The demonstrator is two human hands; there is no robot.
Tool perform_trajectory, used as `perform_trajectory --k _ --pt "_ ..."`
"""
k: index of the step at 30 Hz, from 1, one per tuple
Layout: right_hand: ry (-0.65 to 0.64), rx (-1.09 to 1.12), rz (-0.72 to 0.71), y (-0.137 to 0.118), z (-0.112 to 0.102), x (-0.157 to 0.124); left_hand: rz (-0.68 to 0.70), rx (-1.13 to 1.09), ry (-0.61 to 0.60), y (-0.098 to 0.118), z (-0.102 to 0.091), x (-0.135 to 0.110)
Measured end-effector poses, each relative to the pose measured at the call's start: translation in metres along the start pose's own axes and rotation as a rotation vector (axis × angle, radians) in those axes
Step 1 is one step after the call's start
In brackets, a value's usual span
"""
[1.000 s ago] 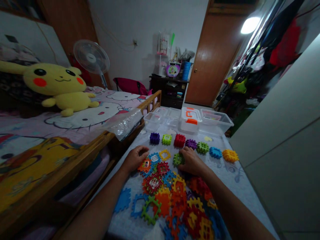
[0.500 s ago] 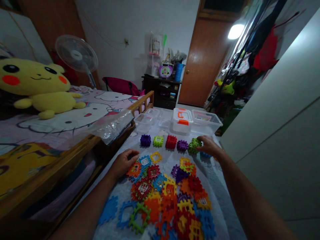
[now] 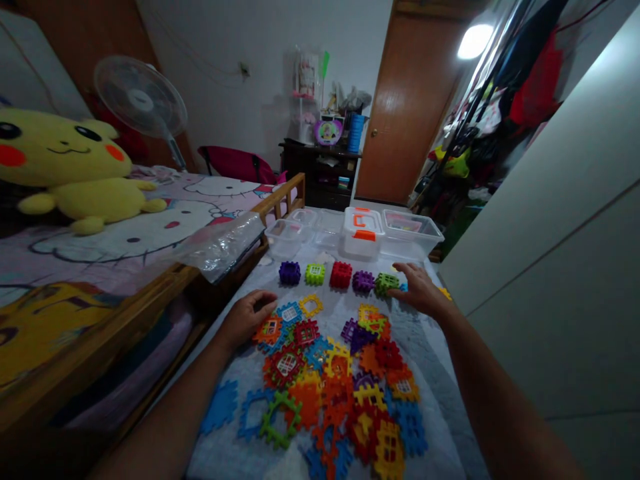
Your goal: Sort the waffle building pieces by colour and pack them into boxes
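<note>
A heap of flat interlocking plastic tiles [image 3: 330,387] in several colours lies on a pale quilted table [image 3: 425,353]. Beyond it stands a row of built cubes: purple [image 3: 289,272], light green [image 3: 315,273], red [image 3: 341,275], purple [image 3: 363,281] and green [image 3: 385,284]. My left hand [image 3: 247,319] rests with curled fingers on the tiles at the heap's left edge. My right hand [image 3: 419,290] lies with fingers stretched out just right of the green cube, covering a blue piece.
Clear plastic boxes [image 3: 415,233] and a white case with orange latches [image 3: 361,232] stand at the table's far end. A wooden bed rail [image 3: 220,267] with a plastic bag [image 3: 220,245] runs along the left. A white wall [image 3: 550,253] is close on the right.
My right hand left the heap with a green piece, carried it to the far row, and now lies flat beside the green cube. My left hand stayed put.
</note>
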State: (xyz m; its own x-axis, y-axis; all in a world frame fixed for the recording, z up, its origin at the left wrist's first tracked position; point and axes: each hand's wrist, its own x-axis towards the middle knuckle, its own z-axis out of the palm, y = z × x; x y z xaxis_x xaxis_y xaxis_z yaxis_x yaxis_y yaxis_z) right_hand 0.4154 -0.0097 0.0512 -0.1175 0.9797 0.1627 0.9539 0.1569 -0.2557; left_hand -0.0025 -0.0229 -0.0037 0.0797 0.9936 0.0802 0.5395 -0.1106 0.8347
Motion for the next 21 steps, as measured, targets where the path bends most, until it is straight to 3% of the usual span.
perform_trajectory --k 2,5,9,13,17,21 --pt "-0.013 0.112 -0.054 -0.006 -0.004 -0.022 -0.007 -0.012 0.001 -0.001 0.001 0.000" --pt "-0.172 0.263 -0.068 -0.016 -0.003 -0.058 -0.040 -0.053 -0.004 -0.004 0.000 0.002" --pt "-0.301 0.311 -0.085 -0.030 0.004 -0.094 -0.082 -0.083 -0.139 0.003 -0.011 0.009" --pt "-0.317 0.332 -0.140 -0.038 0.014 -0.105 0.051 0.121 -0.200 0.028 -0.029 0.002" --pt "-0.232 0.303 -0.121 -0.038 0.021 -0.103 0.261 0.357 -0.295 0.058 -0.027 -0.037" --pt "-0.180 0.270 -0.156 -0.043 0.016 -0.109 0.465 0.456 -0.417 0.071 -0.002 -0.094"
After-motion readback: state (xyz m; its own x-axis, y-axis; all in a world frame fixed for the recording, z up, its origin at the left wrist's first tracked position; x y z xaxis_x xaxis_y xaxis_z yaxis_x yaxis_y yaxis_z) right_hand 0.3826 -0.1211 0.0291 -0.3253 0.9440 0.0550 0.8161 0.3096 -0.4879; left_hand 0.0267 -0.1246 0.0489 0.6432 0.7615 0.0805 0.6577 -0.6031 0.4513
